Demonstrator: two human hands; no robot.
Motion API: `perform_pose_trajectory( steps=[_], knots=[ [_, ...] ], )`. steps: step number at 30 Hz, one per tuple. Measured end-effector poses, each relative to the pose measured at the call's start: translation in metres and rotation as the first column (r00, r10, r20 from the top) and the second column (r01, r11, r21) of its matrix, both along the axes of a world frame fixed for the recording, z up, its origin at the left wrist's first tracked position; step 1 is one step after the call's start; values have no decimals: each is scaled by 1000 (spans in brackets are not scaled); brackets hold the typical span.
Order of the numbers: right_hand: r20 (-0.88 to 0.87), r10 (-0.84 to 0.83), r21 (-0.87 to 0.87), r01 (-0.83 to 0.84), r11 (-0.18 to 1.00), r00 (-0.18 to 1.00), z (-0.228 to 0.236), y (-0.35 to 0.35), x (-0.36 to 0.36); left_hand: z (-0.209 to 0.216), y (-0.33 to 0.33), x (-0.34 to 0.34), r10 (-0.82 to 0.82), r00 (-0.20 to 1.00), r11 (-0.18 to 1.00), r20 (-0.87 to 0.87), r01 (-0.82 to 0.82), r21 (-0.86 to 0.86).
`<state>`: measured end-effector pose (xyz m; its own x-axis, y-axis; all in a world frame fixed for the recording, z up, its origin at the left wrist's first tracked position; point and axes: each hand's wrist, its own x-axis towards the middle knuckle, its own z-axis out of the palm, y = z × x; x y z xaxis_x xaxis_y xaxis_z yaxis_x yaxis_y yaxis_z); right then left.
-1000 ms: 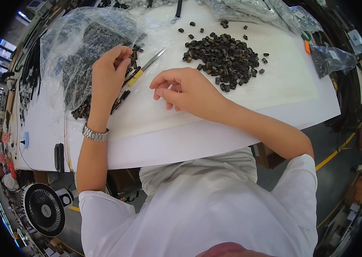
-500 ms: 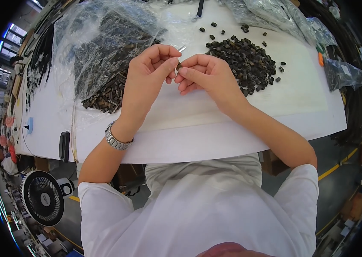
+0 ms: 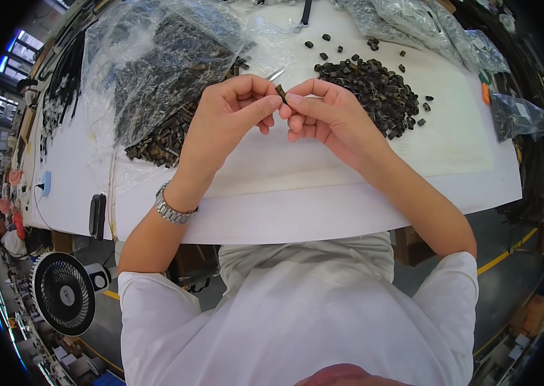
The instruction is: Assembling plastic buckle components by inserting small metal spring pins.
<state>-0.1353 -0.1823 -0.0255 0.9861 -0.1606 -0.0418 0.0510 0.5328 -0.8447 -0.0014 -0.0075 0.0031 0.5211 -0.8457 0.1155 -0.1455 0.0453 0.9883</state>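
Pinching one small dark clip (image 3: 281, 94) between both hands' closed fingers (image 3: 265, 103), left hand (image 3: 227, 119) also gripping metal tweezers (image 3: 274, 74); risking dropping it onto the counter (image 3: 323, 193) through a slipping grip.

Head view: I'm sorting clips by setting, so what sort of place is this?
Probably a factory assembly bench: a white table with a heap of small dark parts, clear bags of parts, and a floor fan.
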Motion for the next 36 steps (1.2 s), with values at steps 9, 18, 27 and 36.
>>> perform_pose_trajectory(
  steps=[9,18,27,36],
  knots=[
    [1,-22,-89,22,996,1000,1,6,-3,1,1,-1,-16,1000,999,0,16,27],
    [24,-102,-269,105,957,994,-4,15,-1,2,-1,-12,20,994,994,106,-32,108],
    [48,-239,-521,228,822,970,4,28,-3,-5,-6,-20,168,904,984,392,-175,-18],
    [67,-305,-680,267,682,950,17,31,-4,-4,-7,-24,257,732,964,631,-245,-109]
  ],
)
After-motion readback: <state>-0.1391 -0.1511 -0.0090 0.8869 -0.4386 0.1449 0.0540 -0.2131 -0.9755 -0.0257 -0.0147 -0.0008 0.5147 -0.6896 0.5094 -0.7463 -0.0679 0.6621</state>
